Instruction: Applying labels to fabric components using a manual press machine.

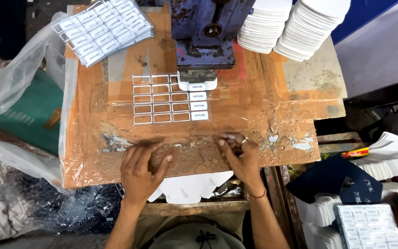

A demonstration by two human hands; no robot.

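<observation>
A brown, worn desk (116, 152) covered with shiny clear plastic is seen from above. The left hand (140, 171) is laid flat on the near part of the desk, fingers loose and spread, with nothing held. The right hand (239, 156) is rested just beside it, to the right, with the fingers curled and the tips pressed down on the plastic (a ring is worn on one finger); nothing can be seen in its grip.

Beyond the hands, in the middle of the desk, a thin clear sheet of small square cut-outs (160, 99) is laid flat. Most squares are punched out, and one column of small white labels (199, 105) is left at its right edge. The far end of the sheet is tucked under a dark blue metal press (206, 32).

A stack of full label sheets (104, 27) is placed at the far left corner. Piles of white cards (295, 25) are stacked at the far right. White flat cards (192, 186) are poked out under the desk's near edge.
</observation>
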